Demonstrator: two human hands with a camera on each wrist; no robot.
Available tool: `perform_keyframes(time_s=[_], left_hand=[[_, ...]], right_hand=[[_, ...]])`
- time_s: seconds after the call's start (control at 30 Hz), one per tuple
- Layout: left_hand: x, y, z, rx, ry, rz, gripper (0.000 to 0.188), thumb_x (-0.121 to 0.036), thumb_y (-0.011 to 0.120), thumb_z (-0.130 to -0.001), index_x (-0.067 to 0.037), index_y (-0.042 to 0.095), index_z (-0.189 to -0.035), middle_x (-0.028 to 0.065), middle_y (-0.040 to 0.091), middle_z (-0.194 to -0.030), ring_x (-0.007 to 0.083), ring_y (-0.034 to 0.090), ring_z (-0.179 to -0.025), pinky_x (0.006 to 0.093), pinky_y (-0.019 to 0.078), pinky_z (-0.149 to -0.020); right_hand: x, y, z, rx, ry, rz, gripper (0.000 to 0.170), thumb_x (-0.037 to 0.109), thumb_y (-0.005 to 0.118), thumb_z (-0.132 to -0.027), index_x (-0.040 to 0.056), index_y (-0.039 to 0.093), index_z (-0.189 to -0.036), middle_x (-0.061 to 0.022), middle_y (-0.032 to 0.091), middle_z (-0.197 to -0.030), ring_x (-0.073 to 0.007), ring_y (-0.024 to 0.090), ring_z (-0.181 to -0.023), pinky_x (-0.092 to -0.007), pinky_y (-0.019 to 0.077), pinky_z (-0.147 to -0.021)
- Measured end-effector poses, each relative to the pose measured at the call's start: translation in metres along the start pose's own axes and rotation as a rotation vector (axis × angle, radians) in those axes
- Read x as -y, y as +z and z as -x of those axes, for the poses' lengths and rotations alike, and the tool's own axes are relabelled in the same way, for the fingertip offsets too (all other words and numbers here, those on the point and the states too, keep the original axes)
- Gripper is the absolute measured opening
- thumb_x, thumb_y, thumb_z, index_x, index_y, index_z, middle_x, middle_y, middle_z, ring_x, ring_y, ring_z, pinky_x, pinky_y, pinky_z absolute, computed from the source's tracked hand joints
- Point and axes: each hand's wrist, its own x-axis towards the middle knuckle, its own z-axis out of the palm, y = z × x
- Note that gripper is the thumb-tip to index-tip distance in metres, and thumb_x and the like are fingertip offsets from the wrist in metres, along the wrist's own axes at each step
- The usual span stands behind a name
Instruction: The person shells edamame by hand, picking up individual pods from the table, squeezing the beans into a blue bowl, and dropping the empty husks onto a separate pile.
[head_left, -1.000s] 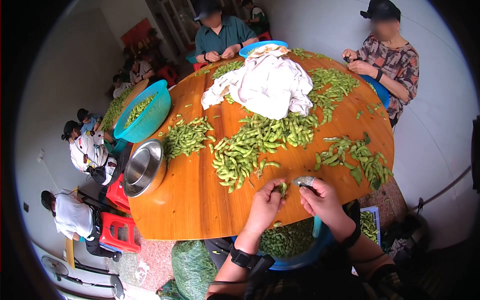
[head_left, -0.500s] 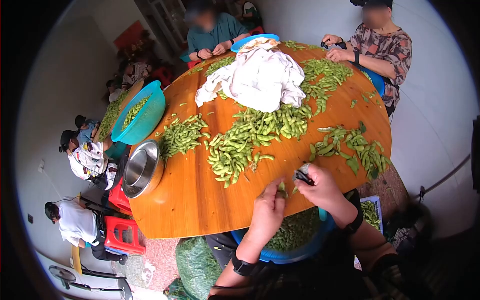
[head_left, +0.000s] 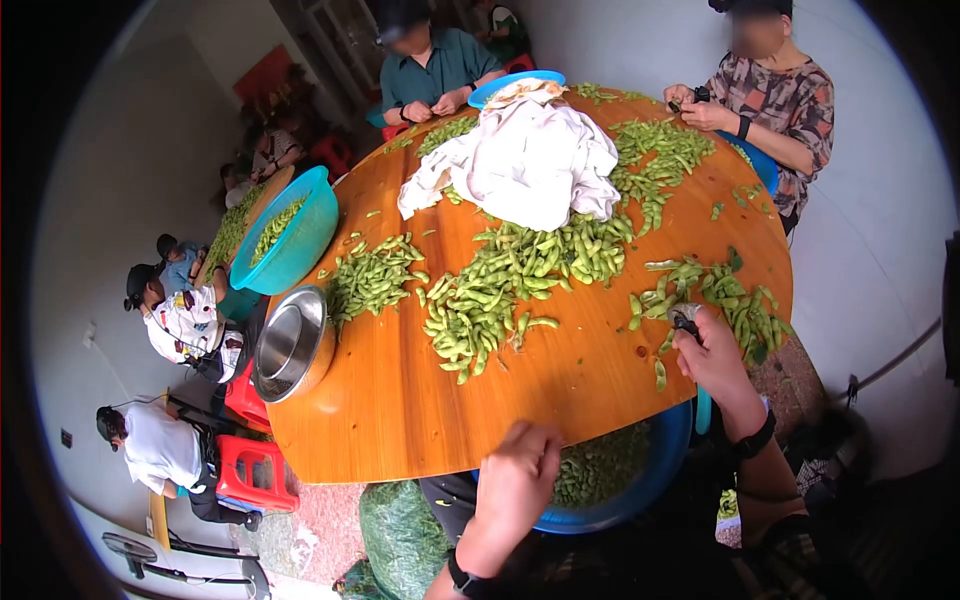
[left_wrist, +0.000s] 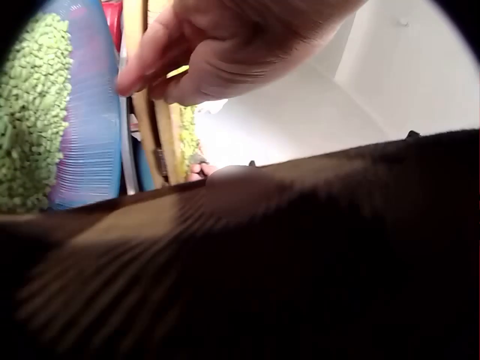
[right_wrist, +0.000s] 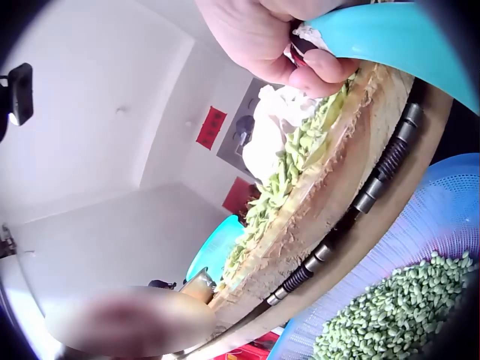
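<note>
Head view: shelled beans point(head_left: 603, 468) lie in the basin point(head_left: 681, 445) at five o'clock; many pods point(head_left: 560, 262) are left on the table point(head_left: 390, 410). Left hand point(head_left: 514, 487) at six—loosely curled, apparently empty; right hand point(head_left: 712, 360) at four—grips a small dark object point(head_left: 686, 318). White cloth point(head_left: 535, 165) hides the pods' twelve-o'clock edge.

Round blue plastic basin point(head_left: 679, 445) lies partly hidden under the brown wooden table point(head_left: 400, 420); left hand point(head_left: 515, 480) appears blurred; dark object point(head_left: 686, 322) in right hand point(head_left: 714, 360) is indistinct.

Communal workroom, people point(head_left: 775, 115) at a wooden table point(head_left: 370, 430), heaped green pods point(head_left: 475, 315), red plastic stools point(head_left: 234, 462)
</note>
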Motion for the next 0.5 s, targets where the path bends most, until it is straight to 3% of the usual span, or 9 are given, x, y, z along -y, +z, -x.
perform_keyframes(time_s=[0.07, 0.13, 0.2, 0.23, 0.37, 0.43, 0.47, 0.5], left_hand=[[0.002, 0.006, -0.048, -0.241, 0.135, -0.078, 0.022, 0.001, 0.064, -0.08, -0.003, 0.066, -0.102, 0.0136, 0.061, -0.093, 0.0331, 0.062, -0.076, 0.0402, 0.0526, -0.07], [0.026, 0.021, -0.098, -0.299, 0.235, -0.209, 0.022, 0.0, 0.064, -0.079, -0.004, 0.066, -0.101, 0.0131, 0.06, -0.096, 0.0342, 0.061, -0.086, 0.0409, 0.0513, -0.075], [0.046, 0.038, -0.126, -0.225, 0.217, -0.266, 0.021, -0.001, 0.064, -0.079, -0.004, 0.065, -0.1, 0.0131, 0.06, -0.097, 0.0344, 0.059, -0.09, 0.041, 0.0508, -0.077], [0.047, 0.04, -0.135, -0.143, 0.195, -0.324, 0.021, -0.001, 0.063, -0.078, -0.004, 0.065, -0.099, 0.013, 0.059, -0.099, 0.0347, 0.058, -0.094, 0.0412, 0.0502, -0.079], [0.042, 0.041, -0.132, -0.17, 0.228, -0.386, 0.015, -0.004, 0.062, -0.081, -0.004, 0.065, -0.096, 0.014, 0.062, -0.096, 0.0367, 0.06, -0.088, 0.0409, 0.0514, -0.077], [0.019, 0.037, -0.113, -0.112, 0.066, -0.202, 0.015, -0.005, 0.062, -0.087, -0.003, 0.065, -0.102, 0.0119, 0.067, -0.093, 0.0283, 0.066, -0.085, 0.0337, 0.0528, -0.076], [0.019, 0.042, -0.106, -0.106, 0.072, -0.203, 0.015, -0.005, 0.062, -0.087, -0.003, 0.065, -0.102, 0.0119, 0.067, -0.093, 0.0283, 0.066, -0.085, 0.0337, 0.0528, -0.076], [0.019, 0.046, -0.098, -0.091, 0.054, 0.115, 0.017, -0.006, 0.062, -0.088, -0.003, 0.066, -0.105, 0.0131, 0.068, -0.096, 0.0259, 0.067, -0.085, 0.0329, 0.053, -0.077]], right_hand=[[-0.002, 0.0, 0.003, 0.021, 0.014, 0.005, 0.009, 0.003, 0.052, -0.091, 0.0004, 0.053, -0.099, -0.0008, 0.054, -0.069, -0.0055, 0.049, -0.049, -0.0224, 0.0376, -0.043], [0.0, 0.0, 0.005, 0.042, 0.021, 0.011, 0.01, 0.004, 0.05, -0.092, 0.0017, 0.053, -0.101, -0.0004, 0.055, -0.071, -0.0052, 0.048, -0.048, -0.0213, 0.0364, -0.042], [0.004, 0.0, 0.006, 0.08, 0.023, 0.028, 0.009, 0.003, 0.054, -0.09, -0.0015, 0.054, -0.098, -0.0021, 0.056, -0.07, -0.0061, 0.051, -0.049, -0.0231, 0.0417, -0.046], [0.002, -0.001, 0.005, 0.116, 0.039, 0.037, 0.015, 0.004, 0.053, -0.091, -0.0012, 0.056, -0.105, -0.002, 0.057, -0.073, -0.0062, 0.051, -0.05, -0.0225, 0.0424, -0.047], [0.021, 0.02, 0.014, 0.242, 0.062, -0.034, 0.025, 0.005, 0.051, -0.093, 0.0005, 0.056, -0.117, -0.001, 0.056, -0.073, -0.0055, 0.051, -0.052, -0.022, 0.0432, -0.047], [0.03, 0.035, 0.012, 0.346, 0.077, -0.053, 0.012, 0.005, 0.05, -0.095, 0.0, 0.057, -0.102, -0.0021, 0.058, -0.072, -0.0059, 0.053, -0.052, -0.0226, 0.0436, -0.047], [0.035, 0.041, 0.011, 0.39, 0.089, -0.044, 0.009, 0.006, 0.05, -0.095, 0.0, 0.057, -0.096, -0.0026, 0.058, -0.072, -0.0062, 0.054, -0.052, -0.0229, 0.0436, -0.046], [0.036, 0.048, 0.01, 0.415, 0.096, -0.066, 0.009, 0.005, 0.05, -0.094, 0.0004, 0.054, -0.087, -0.0029, 0.059, -0.072, -0.0069, 0.056, -0.053, -0.0231, 0.0435, -0.046]])
